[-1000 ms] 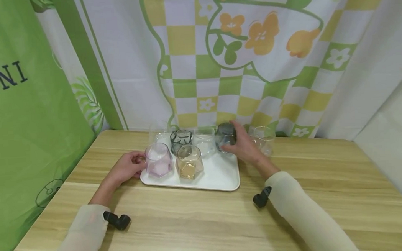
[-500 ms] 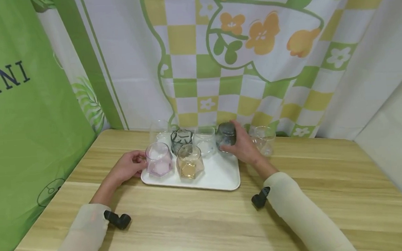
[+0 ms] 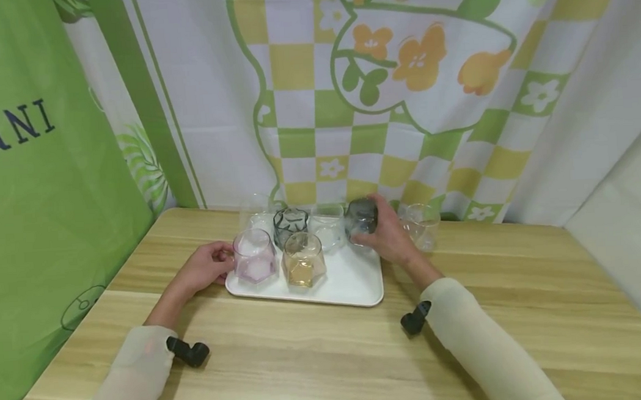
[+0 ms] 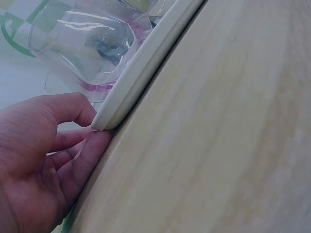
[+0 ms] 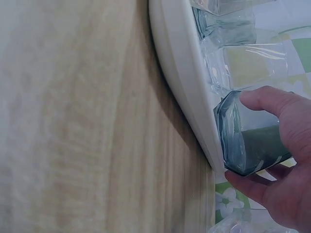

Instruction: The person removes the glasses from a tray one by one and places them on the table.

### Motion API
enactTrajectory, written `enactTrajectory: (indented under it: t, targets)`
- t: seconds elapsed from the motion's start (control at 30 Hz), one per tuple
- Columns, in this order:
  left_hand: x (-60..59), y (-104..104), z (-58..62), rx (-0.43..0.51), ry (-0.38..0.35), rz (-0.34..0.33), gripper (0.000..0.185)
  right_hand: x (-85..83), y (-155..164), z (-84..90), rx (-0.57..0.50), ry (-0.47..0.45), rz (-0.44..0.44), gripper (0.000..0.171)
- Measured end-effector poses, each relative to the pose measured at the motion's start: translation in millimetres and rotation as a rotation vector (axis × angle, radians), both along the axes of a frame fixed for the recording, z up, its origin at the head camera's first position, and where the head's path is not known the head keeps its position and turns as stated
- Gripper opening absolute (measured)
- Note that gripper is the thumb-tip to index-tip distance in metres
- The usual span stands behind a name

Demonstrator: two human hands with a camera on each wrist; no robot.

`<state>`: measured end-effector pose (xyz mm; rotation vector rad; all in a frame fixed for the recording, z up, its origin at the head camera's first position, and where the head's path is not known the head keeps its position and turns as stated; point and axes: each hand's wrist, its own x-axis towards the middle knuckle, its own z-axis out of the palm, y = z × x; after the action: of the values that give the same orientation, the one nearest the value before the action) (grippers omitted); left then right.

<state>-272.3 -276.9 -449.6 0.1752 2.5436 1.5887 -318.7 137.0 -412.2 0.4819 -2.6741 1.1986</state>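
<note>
A white tray [image 3: 353,280] sits on the far middle of the wooden table [image 3: 330,358], carrying several faceted glasses. The right hand [image 3: 391,235] curls its thumb and fingers round a dark grey glass [image 3: 361,219] at the tray's far right corner; in the right wrist view this grey glass [image 5: 243,141] stands just inside the tray's rim, though whether its base rests on the tray or hangs slightly above it is hard to tell. The left hand [image 3: 206,267] sits at the tray's left edge, fingers curled, and the left wrist view shows its fingertips [image 4: 90,145] touching the tray's corner [image 4: 104,121] from below and beside. Just right of that hand stands a pink glass [image 3: 253,257], with an amber glass [image 3: 302,261] beside it in the near row. Behind them are a dark-rimmed glass [image 3: 289,224] and a clear glass [image 3: 326,225]. Another clear glass [image 3: 421,224] stands off the tray on the table, just right of the right hand.
</note>
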Motion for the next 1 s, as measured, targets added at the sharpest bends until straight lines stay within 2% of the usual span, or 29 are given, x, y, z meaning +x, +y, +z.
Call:
enactTrajectory:
  t: [0.23,0.67,1.0]
  targets:
    - [2.8,2.3,0.9,0.010,-0.007,-0.002,0.037,4.5,2.3,1.6,-0.001,0.025,-0.012,0.100]
    - [1.8,-0.8,-0.1,0.007,0.008,-0.006,0.039,18.7,5.0,18.5,0.019,0.050,-0.005,0.102]
    - [3.5,0.8,1.0,0.002,0.009,-0.009,0.041,37.6,6.3,33.1,0.006,0.064,0.015,0.104]
